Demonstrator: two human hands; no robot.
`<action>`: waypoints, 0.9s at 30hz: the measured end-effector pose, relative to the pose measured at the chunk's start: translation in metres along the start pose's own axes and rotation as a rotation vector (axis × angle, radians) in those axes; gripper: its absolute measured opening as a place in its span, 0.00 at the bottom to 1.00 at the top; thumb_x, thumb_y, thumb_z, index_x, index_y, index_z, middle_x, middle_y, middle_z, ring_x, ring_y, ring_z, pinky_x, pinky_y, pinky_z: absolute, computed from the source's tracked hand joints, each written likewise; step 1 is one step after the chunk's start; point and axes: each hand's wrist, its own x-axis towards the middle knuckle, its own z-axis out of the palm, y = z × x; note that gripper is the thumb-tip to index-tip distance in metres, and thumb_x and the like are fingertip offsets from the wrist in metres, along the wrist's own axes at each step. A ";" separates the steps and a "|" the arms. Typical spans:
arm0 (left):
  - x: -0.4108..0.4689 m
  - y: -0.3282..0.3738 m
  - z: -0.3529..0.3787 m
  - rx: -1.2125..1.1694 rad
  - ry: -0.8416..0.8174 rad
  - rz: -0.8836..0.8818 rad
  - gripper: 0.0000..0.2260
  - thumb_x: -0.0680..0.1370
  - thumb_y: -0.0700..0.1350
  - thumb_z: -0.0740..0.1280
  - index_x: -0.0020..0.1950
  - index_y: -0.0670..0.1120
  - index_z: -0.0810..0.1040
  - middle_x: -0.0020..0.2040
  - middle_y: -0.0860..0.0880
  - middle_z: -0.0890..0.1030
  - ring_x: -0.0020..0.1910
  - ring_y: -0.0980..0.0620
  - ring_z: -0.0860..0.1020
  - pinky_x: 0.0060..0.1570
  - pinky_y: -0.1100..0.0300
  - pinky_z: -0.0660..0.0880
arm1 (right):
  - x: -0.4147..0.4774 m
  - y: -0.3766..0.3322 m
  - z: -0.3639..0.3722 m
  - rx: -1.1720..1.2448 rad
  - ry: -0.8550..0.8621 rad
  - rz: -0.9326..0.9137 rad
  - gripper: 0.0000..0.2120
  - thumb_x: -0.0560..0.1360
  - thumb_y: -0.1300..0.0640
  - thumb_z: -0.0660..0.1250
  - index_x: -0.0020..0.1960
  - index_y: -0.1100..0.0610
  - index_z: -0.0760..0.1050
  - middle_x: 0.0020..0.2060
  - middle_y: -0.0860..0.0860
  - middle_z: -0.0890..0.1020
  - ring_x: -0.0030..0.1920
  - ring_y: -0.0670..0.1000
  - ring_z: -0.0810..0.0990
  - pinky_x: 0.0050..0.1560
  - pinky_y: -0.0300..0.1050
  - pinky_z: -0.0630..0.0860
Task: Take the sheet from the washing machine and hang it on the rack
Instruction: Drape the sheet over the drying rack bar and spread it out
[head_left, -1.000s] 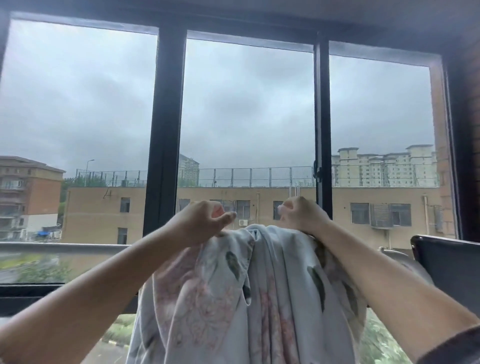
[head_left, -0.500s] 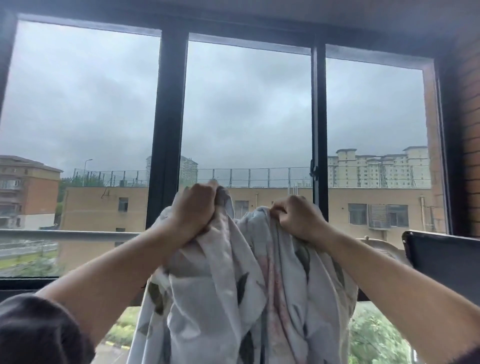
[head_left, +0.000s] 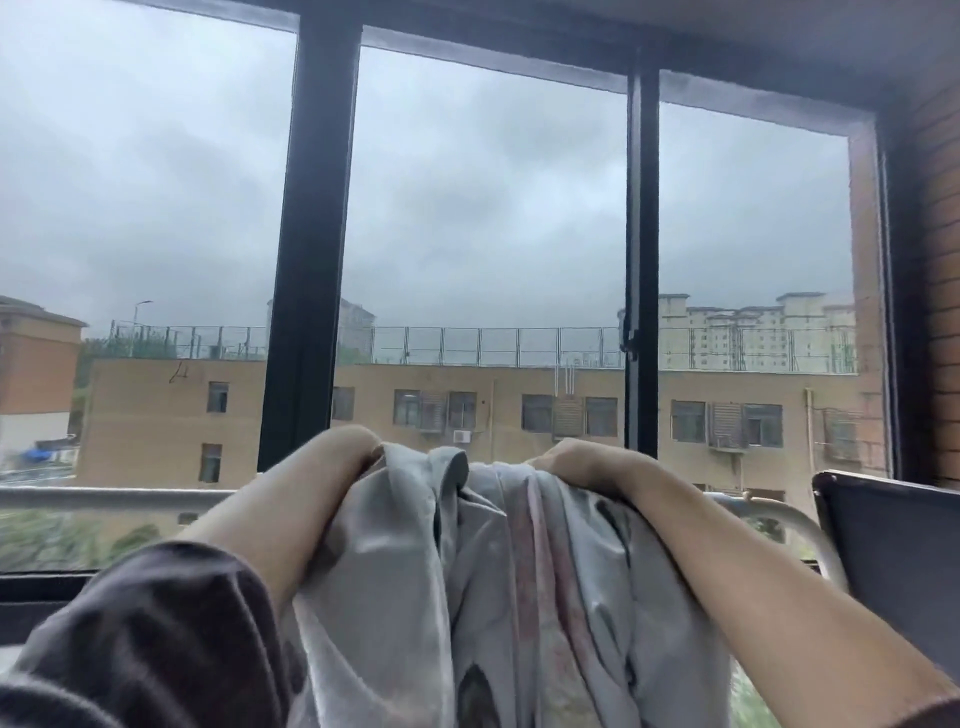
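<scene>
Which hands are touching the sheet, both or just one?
Touching, both. The head view shows the left hand and the right hand each gripping the bunched top of the sheet, with no gap between skin and cloth.

The place looks like an enclosed balcony of an upper-floor flat. A wide window with a dark frame (head_left: 306, 260) meets a brick wall (head_left: 940, 260) on the right. Beyond the glass stand a tan building (head_left: 145, 415) with air-conditioner units (head_left: 462, 435) and distant apartment blocks (head_left: 753, 332). A patterned sheet (head_left: 395, 597) and the white tube of a rack (head_left: 810, 530) mark it as a laundry spot.
</scene>
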 end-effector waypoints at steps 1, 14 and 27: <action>0.006 -0.006 0.000 0.009 -0.006 0.022 0.26 0.72 0.53 0.64 0.62 0.35 0.75 0.66 0.39 0.74 0.64 0.40 0.72 0.57 0.58 0.74 | -0.001 -0.002 -0.001 0.005 0.024 -0.012 0.14 0.79 0.55 0.62 0.36 0.55 0.78 0.34 0.47 0.80 0.35 0.44 0.77 0.37 0.37 0.72; -0.145 0.047 0.011 -0.245 0.364 0.506 0.09 0.80 0.53 0.61 0.54 0.52 0.78 0.50 0.53 0.81 0.50 0.51 0.78 0.51 0.57 0.74 | -0.054 0.028 0.006 -0.156 0.660 -0.419 0.14 0.79 0.53 0.58 0.45 0.56 0.80 0.40 0.50 0.84 0.43 0.51 0.81 0.47 0.46 0.77; -0.281 0.228 0.178 -0.453 0.515 0.699 0.10 0.76 0.45 0.63 0.55 0.49 0.79 0.54 0.53 0.80 0.51 0.53 0.76 0.58 0.53 0.73 | -0.274 0.244 -0.019 -0.247 0.697 -0.248 0.18 0.77 0.50 0.57 0.63 0.52 0.74 0.61 0.47 0.78 0.62 0.48 0.74 0.64 0.54 0.69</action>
